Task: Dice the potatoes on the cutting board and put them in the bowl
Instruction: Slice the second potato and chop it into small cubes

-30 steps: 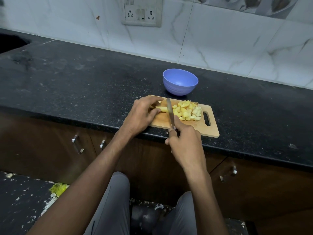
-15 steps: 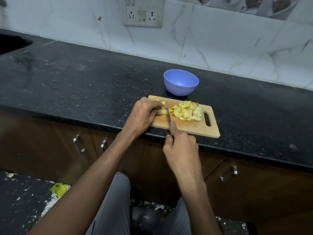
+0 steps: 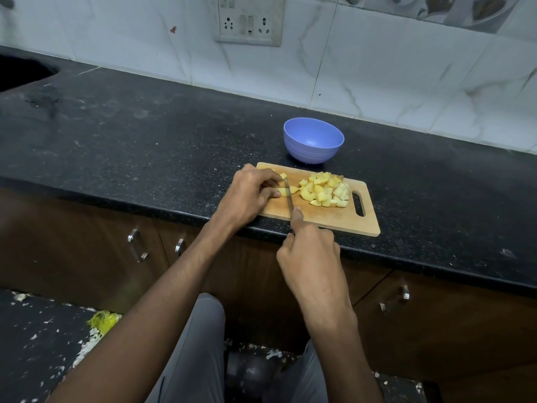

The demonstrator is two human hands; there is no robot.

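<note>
Knife (image 3: 288,196) moved left; both hands gripping: right knife, left potato (image 3: 281,192); bowl (image 3: 313,140) empty.

The right hand (image 3: 309,251) covers the knife (image 3: 288,196) handle; only the thin blade shows. The left hand (image 3: 250,196) hides most of the uncut potato strip (image 3: 283,192), and how its fingertips lie on it cannot be told. The bowl (image 3: 313,140) interior is partly hidden by its near wall. The dark sink (image 3: 20,72) and wall socket (image 3: 249,20) are cut off by the frame's edges.
</note>
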